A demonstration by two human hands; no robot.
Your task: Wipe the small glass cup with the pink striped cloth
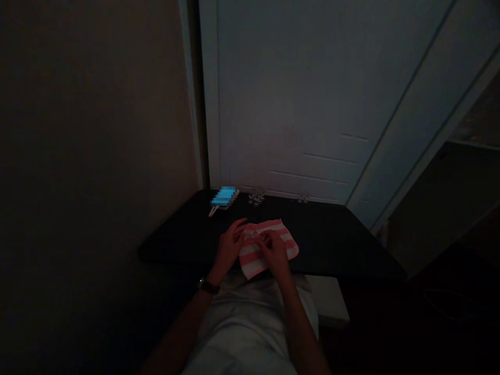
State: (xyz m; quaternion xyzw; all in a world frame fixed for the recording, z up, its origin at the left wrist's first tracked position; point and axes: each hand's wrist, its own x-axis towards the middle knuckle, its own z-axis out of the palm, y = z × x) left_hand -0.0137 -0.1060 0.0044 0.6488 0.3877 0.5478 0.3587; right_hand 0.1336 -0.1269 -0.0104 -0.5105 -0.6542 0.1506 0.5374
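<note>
A pink-and-white striped cloth [252, 259] lies spread on a black table, its near corner reaching the front edge. Over its left side is my left hand [230, 245], fingers stretched and apart, close to a small clear object [255, 234]. Whether the left fingertips touch that object is too dark to tell. My right hand [274, 252] is above the cloth's middle, thumb and fingers pinched on the same clear object. Its exact kind is hard to make out in the dim light.
Along the back of the black table [328, 239] sit a cluster of small clear pieces [256, 197] and a few more clear pieces [302, 198]. A lit phone [224, 197] with a white cable rests at the back left. Behind rises a pale panel [312, 78]; a brown wall [97, 130] bounds the left.
</note>
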